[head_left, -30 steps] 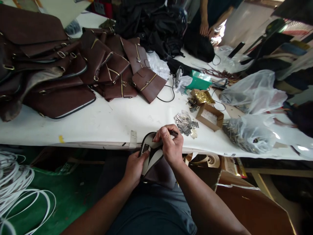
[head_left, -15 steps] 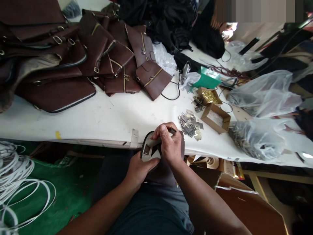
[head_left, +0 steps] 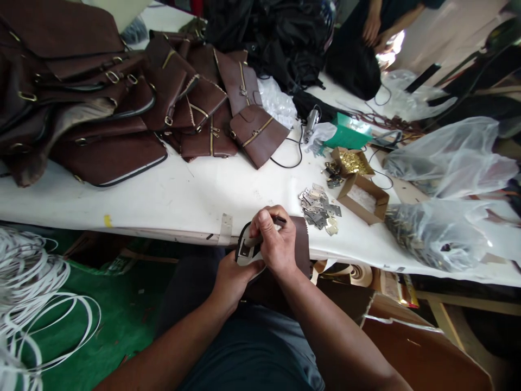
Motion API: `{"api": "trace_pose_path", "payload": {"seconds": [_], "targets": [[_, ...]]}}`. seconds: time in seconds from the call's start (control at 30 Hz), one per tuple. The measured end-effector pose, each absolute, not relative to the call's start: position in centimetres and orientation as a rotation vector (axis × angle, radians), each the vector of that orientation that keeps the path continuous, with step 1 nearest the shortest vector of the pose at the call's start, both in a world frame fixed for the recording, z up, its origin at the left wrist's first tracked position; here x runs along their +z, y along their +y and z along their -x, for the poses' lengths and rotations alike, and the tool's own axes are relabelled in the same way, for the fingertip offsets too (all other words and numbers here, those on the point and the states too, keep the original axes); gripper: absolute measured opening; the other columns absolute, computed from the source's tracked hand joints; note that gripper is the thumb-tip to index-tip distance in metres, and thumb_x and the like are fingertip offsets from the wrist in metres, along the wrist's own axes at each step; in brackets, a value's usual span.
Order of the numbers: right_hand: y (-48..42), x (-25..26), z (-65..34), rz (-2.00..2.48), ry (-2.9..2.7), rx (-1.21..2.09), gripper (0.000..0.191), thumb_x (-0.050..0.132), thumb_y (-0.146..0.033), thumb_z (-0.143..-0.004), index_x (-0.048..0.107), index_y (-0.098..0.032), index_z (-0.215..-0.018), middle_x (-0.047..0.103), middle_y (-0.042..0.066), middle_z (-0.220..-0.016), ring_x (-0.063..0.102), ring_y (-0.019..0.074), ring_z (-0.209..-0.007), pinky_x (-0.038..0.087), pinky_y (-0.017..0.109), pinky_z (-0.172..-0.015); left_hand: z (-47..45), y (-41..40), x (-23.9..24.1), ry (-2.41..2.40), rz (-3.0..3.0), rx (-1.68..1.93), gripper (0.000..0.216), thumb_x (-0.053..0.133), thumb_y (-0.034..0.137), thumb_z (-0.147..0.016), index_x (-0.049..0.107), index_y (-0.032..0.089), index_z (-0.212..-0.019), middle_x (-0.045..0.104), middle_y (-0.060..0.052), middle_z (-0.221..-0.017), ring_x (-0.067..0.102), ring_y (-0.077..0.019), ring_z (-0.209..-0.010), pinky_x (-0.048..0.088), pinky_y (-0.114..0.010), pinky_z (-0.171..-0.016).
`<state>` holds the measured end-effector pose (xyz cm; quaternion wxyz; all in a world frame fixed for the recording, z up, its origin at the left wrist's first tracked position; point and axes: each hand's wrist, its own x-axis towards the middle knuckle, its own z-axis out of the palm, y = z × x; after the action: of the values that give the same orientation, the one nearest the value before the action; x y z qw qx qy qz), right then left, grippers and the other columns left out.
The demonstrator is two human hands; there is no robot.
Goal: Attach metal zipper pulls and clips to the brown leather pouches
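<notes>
My left hand [head_left: 233, 277] grips the near left edge of a brown leather bag piece [head_left: 302, 239], its thumb lying over the pale lining. A black-edged opening with a small dark rectangle [head_left: 245, 251] shows beside that thumb. Above the piece, my right hand [head_left: 277, 239] is closed with its thumb raised, around a slim dark tool [head_left: 280, 221] whose end sticks out past the fingers. The tool's working end is hidden. The piece rests over my lap at the table edge, and its far right edge is zigzag-cut.
Flat metal plates [head_left: 319, 209] lie just beyond my right hand. Behind them stand a box of gold fittings [head_left: 353, 163] and a cardboard box [head_left: 363, 198]. Brown leather bags [head_left: 109, 149] fill the left. Plastic bags [head_left: 439, 233] lie right. Another person's hands [head_left: 376, 32] show at the back.
The view has shifted slightly, so the table things sit a little further right. My right hand has moved slightly left over the bag piece, its fingers lower into the opening.
</notes>
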<state>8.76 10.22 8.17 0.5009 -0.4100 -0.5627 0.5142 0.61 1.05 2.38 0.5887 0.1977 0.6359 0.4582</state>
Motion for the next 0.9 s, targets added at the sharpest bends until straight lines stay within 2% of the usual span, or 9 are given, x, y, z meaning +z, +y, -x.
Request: {"api": "trace_pose_path", "payload": {"seconds": [0.13,0.33,0.53,0.7,0.8,0.9], "targets": [[10.3,9.0,-8.9,0.958,-1.324,1.155,0.04,0.065,-0.062,-0.101,0.056,-0.026,-0.085,0.058,-0.002,-0.07,0.058,0.0172,-0.064,0.052,0.033,-0.065,-0.7,1.0,2.5,1.492,-0.439,1.063,0.039,0.095,0.038,-0.068,0.081,0.017,-0.099,0.084,-0.007,-0.094,0.078,-0.0282,-0.087,0.055,-0.033,-0.074],[9.2,8.3,-8.9,0.882,-1.483,1.179,0.038,0.073,-0.052,-0.098,0.058,-0.024,-0.076,0.058,-0.001,-0.071,0.056,0.0169,-0.066,0.049,0.034,-0.066,-0.8,1.1,3.1,1.497,-0.456,1.069,0.034,0.095,0.036,-0.063,0.08,0.018,-0.087,0.082,-0.006,-0.084,0.076,-0.0276,-0.08,0.053,-0.031,-0.067],[8.1,8.3,-8.4,0.819,-1.542,1.173,0.042,0.071,-0.058,-0.096,0.057,-0.024,-0.076,0.057,-0.001,-0.072,0.055,0.0168,-0.068,0.048,0.033,-0.067,-0.7,1.0,3.4,1.531,-0.523,1.055,0.032,0.09,0.034,-0.067,0.082,0.02,-0.094,0.084,-0.007,-0.09,0.077,-0.0332,-0.09,0.056,-0.035,-0.07],[8.5,11.5,-9.1,0.844,-1.502,1.142,0.043,0.07,-0.061,-0.096,0.058,-0.023,-0.079,0.056,-0.004,-0.072,0.052,0.014,-0.067,0.048,0.029,-0.068,1.2,-0.6,3.9,1.48,-0.668,0.963,0.049,0.09,0.046,-0.072,0.08,0.015,-0.109,0.084,-0.009,-0.101,0.078,-0.0363,-0.1,0.058,-0.037,-0.08],[11.7,13.8,-10.1,0.857,-1.519,0.976,0.04,0.069,-0.059,-0.098,0.06,-0.022,-0.087,0.06,-0.003,-0.081,0.056,0.0133,-0.075,0.05,0.027,-0.075,3.7,-1.4,4.8,1.466,-0.797,0.815,0.065,0.092,0.053,-0.07,0.078,0.014,-0.12,0.085,-0.011,-0.105,0.079,-0.0351,-0.101,0.06,-0.037,-0.084],[15.9,15.0,-12.0,0.988,-1.693,0.861,0.033,0.078,-0.05,-0.094,0.068,-0.02,-0.101,0.067,-0.001,-0.094,0.061,0.0143,-0.087,0.05,0.027,-0.085,5.9,-1.7,6.9,1.525,-0.938,0.696,0.071,0.094,0.056,-0.067,0.077,0.015,-0.122,0.085,-0.008,-0.101,0.08,-0.035,-0.097,0.061,-0.036,-0.082]]}}
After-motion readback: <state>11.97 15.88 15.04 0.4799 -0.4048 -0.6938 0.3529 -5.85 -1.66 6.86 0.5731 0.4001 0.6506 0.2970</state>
